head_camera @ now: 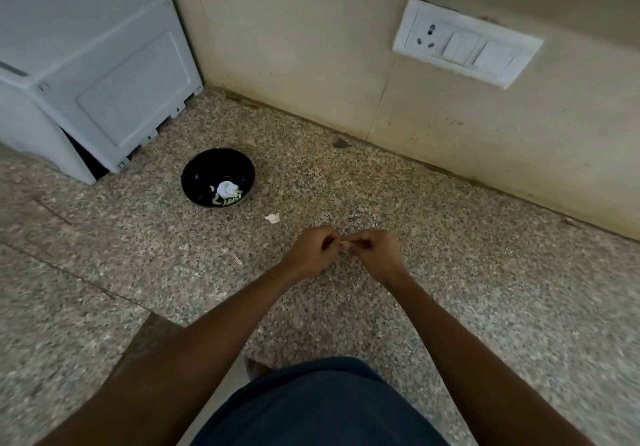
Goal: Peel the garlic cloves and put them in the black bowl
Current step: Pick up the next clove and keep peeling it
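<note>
Currently left hand (311, 250) and right hand (372, 250) pinch garlic clove (344, 244) between fingertips; black bowl (218, 177) lies forward-left, left hand nearer.

A garlic clove (344, 244) shows only as a pale sliver between curled fingers (330, 238), while the white appliance (86, 65) runs off the frame's left edge.

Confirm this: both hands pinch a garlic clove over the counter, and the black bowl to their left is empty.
Not empty. The head view shows the black bowl already holding pale garlic pieces. The rest stands: the left hand and right hand pinch a garlic clove over the counter.
</note>
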